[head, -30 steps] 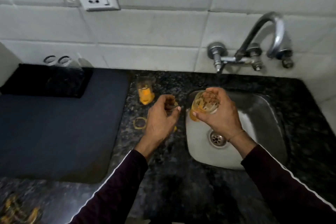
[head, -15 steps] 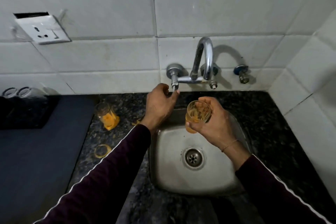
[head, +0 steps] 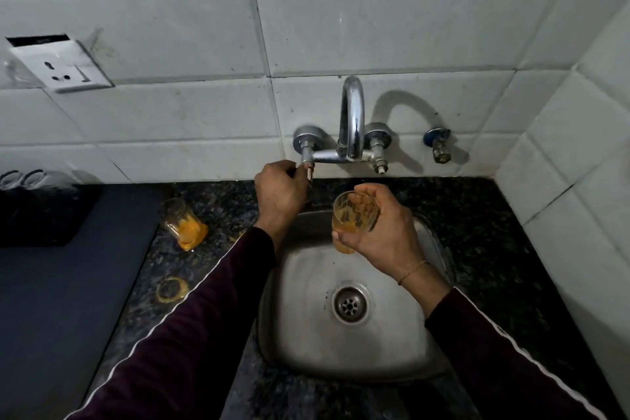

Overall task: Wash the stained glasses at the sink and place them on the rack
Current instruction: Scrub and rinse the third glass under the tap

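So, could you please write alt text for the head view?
Over a steel sink, the right hand holds a stained glass while the left hand grips the left tap valve. No water is visibly running. Another stained glass stands on the dark counter.

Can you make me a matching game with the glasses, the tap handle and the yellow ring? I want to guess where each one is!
Things:
1. glass with orange streaks
2. glass with orange dregs
3. left tap handle
4. orange ring stain

Places:
A. standing on the counter
B. marked flat on the counter
C. held by the right hand over the sink
D. pinched by the left hand

Pairs: 1-C, 2-A, 3-D, 4-B
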